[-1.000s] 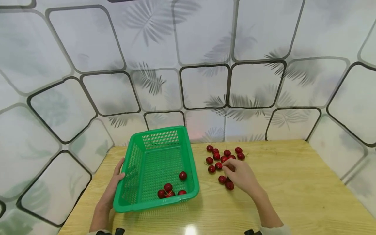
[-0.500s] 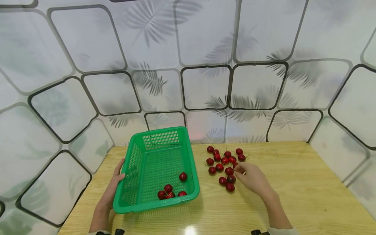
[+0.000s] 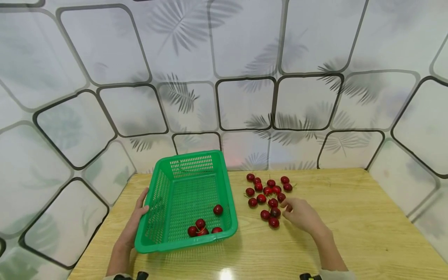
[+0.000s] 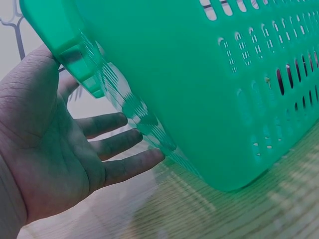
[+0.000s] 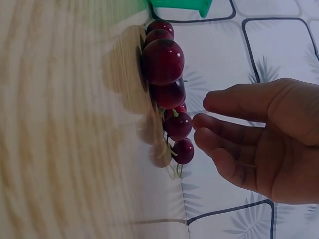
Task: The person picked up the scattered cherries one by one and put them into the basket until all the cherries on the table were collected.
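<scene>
Beside the right hand [image 3: 302, 216], cherries [image 3: 273, 203], loosely clustered

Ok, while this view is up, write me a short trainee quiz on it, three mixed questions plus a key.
1. Fill in: Most of the cherries in view lie on the ____, outside the green plastic basket.
2. Multiple choice: Where is the left hand?
A) Among the cherries
B) At the side of the basket
C) Out of view
3. True or false: The right hand is pinching a cherry.

Key
1. Wood-grain tabletop
2. B
3. False: the right hand is beside the cherries, thumb and fingers apart, holding nothing.
</scene>
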A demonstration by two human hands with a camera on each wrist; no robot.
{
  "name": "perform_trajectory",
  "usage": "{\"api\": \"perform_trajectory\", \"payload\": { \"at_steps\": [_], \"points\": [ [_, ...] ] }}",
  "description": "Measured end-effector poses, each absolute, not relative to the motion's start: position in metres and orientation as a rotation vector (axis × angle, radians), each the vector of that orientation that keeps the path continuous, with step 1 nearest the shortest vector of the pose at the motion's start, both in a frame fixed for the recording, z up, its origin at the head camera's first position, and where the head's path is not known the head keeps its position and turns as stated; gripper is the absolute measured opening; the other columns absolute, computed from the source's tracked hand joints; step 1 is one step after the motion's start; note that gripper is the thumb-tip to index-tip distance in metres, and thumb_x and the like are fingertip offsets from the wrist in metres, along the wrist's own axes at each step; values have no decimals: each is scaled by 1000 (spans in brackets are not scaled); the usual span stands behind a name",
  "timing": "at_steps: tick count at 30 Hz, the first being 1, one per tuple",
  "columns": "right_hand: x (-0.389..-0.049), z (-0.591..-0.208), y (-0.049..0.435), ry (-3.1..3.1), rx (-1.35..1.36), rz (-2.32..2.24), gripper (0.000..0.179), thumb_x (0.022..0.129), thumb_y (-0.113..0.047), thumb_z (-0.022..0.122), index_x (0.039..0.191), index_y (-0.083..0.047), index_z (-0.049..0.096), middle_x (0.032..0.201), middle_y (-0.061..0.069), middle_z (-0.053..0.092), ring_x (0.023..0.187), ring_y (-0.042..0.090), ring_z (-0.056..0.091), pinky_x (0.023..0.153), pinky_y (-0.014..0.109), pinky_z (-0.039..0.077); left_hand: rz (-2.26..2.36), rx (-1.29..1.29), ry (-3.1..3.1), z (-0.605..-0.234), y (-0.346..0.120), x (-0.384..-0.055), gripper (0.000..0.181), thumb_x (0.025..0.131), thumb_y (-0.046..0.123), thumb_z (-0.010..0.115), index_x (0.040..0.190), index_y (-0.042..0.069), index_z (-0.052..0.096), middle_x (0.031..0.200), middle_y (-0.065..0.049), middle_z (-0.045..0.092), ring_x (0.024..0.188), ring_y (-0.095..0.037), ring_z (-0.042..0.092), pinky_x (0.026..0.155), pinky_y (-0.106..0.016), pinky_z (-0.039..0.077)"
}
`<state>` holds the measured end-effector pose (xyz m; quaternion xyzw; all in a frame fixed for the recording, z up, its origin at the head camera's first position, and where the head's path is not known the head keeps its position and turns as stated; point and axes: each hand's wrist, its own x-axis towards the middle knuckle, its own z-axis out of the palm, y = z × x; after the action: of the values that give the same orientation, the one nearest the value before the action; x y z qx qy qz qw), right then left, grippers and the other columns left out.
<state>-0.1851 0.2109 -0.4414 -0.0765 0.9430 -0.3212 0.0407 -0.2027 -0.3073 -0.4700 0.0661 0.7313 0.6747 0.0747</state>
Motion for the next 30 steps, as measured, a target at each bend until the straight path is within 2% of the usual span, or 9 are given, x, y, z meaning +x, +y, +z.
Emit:
{"api": "perform_trajectory", "payload": {
  "at_steps": [4,9,11,14,17,21,24,28,30],
  "points": [
    [-187,-445,211,2873,-227,-968,26,89,-1,64,115,1,67,93,12,66,75,20,60,61,34,47,2024,206,2194,-470,-307,-203,65,108,34,28,160,26,-10,163,-15,-11,116,-8,46,86,-30,49],
    [-191,-450,212,2834,-220,-945,44,87,5,59,131,5,58,109,26,65,88,31,63,64,37,46,2024,212,2197,-470,-307,-203,63,108,35,27,160,30,-8,163,-14,-10,116,-8,46,86,-30,49],
    [-192,-454,213,2813,-231,-938,49,86,8,56,135,6,54,107,27,65,85,31,61,65,38,45,2024,213,2198,-470,-307,-202,63,108,35,27,160,32,-8,163,-14,-10,116,-7,46,86,-29,49],
    [-195,-460,214,2822,-264,-900,51,87,7,55,138,7,51,101,22,65,82,27,58,70,39,44,2025,205,2197,-471,-307,-202,63,108,35,27,160,31,-8,163,-14,-10,116,-6,45,87,-29,48],
    [-197,-464,214,2845,-284,-887,47,88,7,54,135,7,53,97,17,63,86,28,59,76,44,49,2024,201,2197,-470,-306,-203,64,108,35,27,160,28,-10,163,-14,-11,118,-8,42,87,-29,48],
    [-199,-466,213,2862,-332,-893,43,87,9,54,130,8,55,101,19,64,98,36,62,84,50,51,2026,206,2195,-470,-306,-203,65,108,34,27,160,26,-11,163,-15,-13,121,-13,38,87,-28,48],
    [-201,-466,212,2861,-350,-909,43,86,10,54,128,9,56,100,19,65,98,37,63,84,50,51,2027,207,2196,-470,-306,-203,65,108,35,27,160,27,-10,163,-14,-13,121,-12,39,87,-29,48],
    [-201,-467,212,2864,-336,-931,35,84,11,56,118,10,61,100,18,66,96,36,64,83,48,52,2027,201,2204,-470,-306,-203,65,108,34,28,160,27,-10,163,-14,-12,118,-7,43,87,-29,48],
    [-201,-467,212,2857,-317,-947,32,84,11,56,115,10,63,99,18,66,92,33,64,79,45,52,2030,197,2200,-470,-306,-203,65,108,34,28,160,26,-10,163,-14,-12,117,-6,44,87,-29,48]
  ]
}}
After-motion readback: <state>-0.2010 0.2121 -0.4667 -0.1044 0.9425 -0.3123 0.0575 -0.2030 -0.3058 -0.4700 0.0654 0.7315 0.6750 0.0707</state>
